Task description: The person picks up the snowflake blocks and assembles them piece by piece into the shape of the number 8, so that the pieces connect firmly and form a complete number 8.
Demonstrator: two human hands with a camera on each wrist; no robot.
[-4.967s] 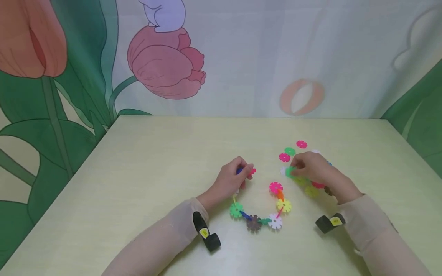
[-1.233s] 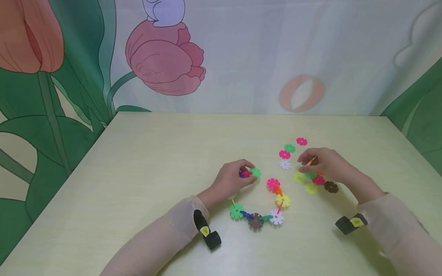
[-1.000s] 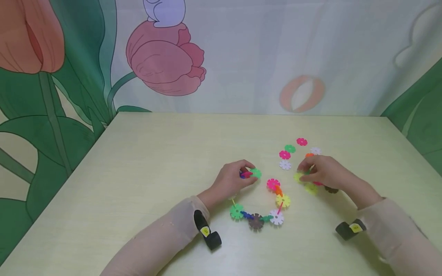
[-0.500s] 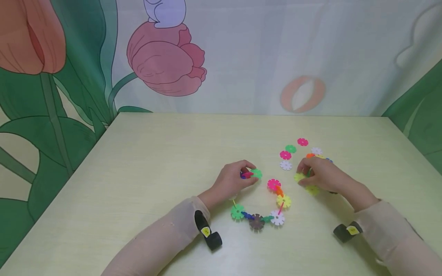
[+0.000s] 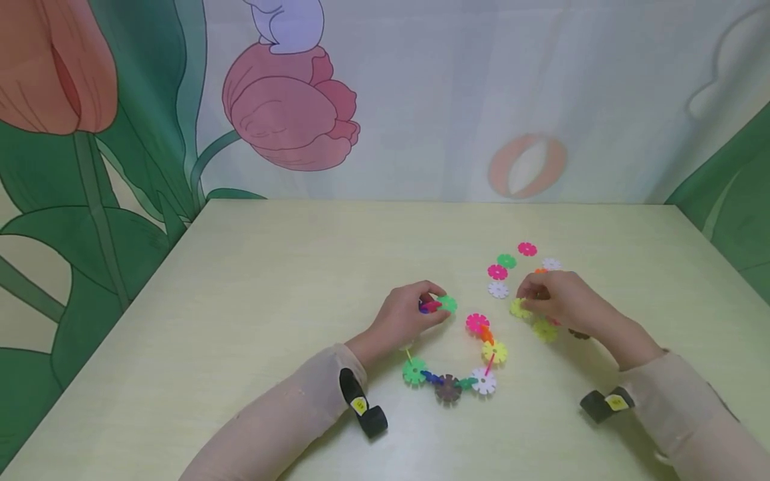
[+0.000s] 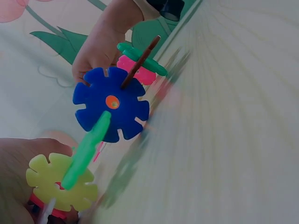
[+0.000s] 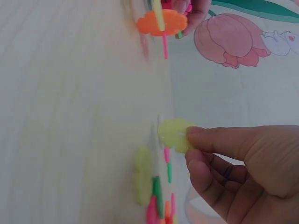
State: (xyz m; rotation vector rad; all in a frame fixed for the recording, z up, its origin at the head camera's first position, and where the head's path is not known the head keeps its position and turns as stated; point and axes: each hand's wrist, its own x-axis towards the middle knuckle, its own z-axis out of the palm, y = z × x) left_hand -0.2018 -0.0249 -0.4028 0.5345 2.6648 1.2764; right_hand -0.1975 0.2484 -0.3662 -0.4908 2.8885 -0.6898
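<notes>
In the head view my left hand (image 5: 408, 310) pinches the end of a chain of flower-shaped plastic discs, with a green snowflake disc (image 5: 447, 304) outermost and a pink one beside it. The chain curves over the table through a green disc (image 5: 414, 371), a brown disc (image 5: 448, 389), a white disc (image 5: 484, 381) and a yellow disc to a pink disc (image 5: 478, 324). My right hand (image 5: 562, 297) pinches a yellow snowflake disc (image 7: 175, 134) between thumb and forefinger, near the loose pile. The left wrist view shows a blue disc (image 6: 111, 105) of the chain up close.
Loose discs lie around my right hand: pink (image 5: 527, 249), green (image 5: 506, 261), white (image 5: 498, 289) and another yellow disc (image 5: 545, 331). My right hand partly covers others. A printed curtain (image 5: 421, 100) hangs behind the table (image 5: 289, 267).
The green disc, earlier in my right hand, is now at the chain's end by my left hand. My right hand has let go of an orange piece and taken the yellow disc.
</notes>
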